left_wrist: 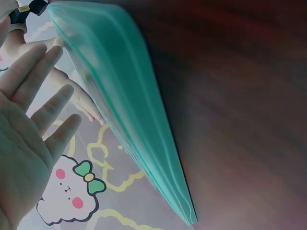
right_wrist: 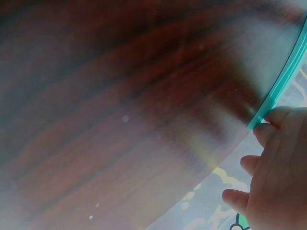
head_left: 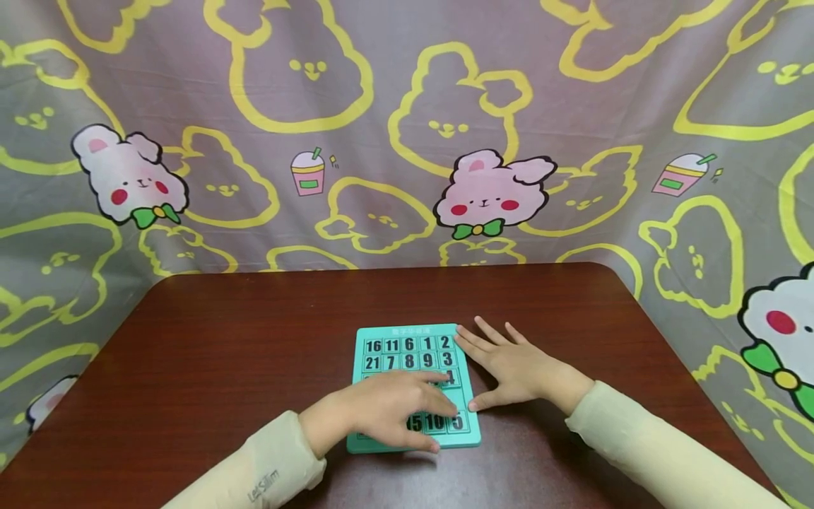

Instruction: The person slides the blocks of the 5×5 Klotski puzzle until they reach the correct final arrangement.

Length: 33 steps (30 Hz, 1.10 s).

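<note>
A turquoise number sliding puzzle (head_left: 458,442) lies flat, with black-numbered tiles (head_left: 409,352) in rows. Over its lower half my left hand (head_left: 394,410) reaches in from the left, fingers loosely extended and covering several tiles. Its index fingertip is close over the tile marked 5 (head_left: 456,423). A gap without a tile shows just above that tile. In the left wrist view the fingers (left_wrist: 55,112) are spread above the board's side. My right hand (head_left: 511,371) rests spread on the right, its index fingertip at the puzzle's upper right corner and its thumb at the right edge.
The puzzle lies on a dark reddish-brown table (head_left: 222,353) with rounded far corners. Behind and at both sides hangs a grey curtain (head_left: 381,155) with yellow outlines and cartoon rabbits. Pale sleeves (head_left: 655,445) cover both forearms.
</note>
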Motion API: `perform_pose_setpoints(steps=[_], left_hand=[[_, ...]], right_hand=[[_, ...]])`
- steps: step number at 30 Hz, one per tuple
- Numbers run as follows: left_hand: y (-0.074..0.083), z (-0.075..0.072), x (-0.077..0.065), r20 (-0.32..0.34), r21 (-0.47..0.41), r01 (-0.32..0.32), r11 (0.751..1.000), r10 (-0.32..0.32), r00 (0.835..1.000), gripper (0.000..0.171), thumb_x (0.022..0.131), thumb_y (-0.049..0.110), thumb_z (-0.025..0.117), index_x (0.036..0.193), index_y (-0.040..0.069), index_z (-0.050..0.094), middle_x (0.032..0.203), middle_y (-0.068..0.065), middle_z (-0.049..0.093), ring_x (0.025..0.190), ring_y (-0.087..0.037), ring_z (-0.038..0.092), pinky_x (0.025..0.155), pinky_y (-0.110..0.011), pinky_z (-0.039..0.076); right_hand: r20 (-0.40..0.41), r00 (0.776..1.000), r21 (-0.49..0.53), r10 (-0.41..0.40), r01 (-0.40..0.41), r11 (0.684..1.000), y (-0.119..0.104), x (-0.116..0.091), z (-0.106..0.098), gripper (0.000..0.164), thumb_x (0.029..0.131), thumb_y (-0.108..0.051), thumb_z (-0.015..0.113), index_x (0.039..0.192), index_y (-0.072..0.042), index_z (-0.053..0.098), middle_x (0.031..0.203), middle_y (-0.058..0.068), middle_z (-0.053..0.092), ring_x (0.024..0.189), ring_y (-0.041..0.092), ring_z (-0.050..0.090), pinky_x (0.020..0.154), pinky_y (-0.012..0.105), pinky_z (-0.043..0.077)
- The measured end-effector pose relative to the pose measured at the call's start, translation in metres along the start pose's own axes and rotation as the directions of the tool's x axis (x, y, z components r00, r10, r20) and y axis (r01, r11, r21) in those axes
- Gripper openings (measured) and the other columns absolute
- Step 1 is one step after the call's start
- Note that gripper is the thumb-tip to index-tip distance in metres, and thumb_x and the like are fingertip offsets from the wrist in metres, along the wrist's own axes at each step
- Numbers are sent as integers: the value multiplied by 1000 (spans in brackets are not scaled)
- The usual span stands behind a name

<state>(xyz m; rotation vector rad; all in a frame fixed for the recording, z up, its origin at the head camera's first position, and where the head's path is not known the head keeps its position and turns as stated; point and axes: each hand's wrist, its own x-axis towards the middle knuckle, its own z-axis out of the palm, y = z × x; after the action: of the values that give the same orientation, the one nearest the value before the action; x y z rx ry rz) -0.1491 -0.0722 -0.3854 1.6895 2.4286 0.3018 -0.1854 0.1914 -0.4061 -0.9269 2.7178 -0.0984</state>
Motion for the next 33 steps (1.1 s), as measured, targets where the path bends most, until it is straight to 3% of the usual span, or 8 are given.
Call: perform_pose_setpoints(steps=[12,22,33], left_hand=[[-2,-1,4,31,-34,-32,999,33,999,46,96,50,60,134,24,64,133,16,64,146,-21,40,115,-36,40],[-10,-5,7,58,-90,27,996,-22,998,45,95,48,62,134,24,65,134,17,63,147,-21,39,115,-39,41],[-17,-4,8,57,-81,91,993,-86,995,45,96,49,60,135,27,63,139,17,59,148,-22,37,113,-45,41]], right_hand=[[6,1000,3,3,-3,1000,1,0,0,112,76,-85,54,161,-24,13,169,-5,7,156,32,-4,118,70,5],[-1,1000,9,-5,5,1000,0,0,-1,111,77,-82,56,161,-24,12,169,-4,7,156,32,-3,118,70,5],[11,1000,18,-1,1,1000,-1,0,-2,111,77,-82,56,161,-24,12,169,-5,6,156,32,-5,118,69,5]])
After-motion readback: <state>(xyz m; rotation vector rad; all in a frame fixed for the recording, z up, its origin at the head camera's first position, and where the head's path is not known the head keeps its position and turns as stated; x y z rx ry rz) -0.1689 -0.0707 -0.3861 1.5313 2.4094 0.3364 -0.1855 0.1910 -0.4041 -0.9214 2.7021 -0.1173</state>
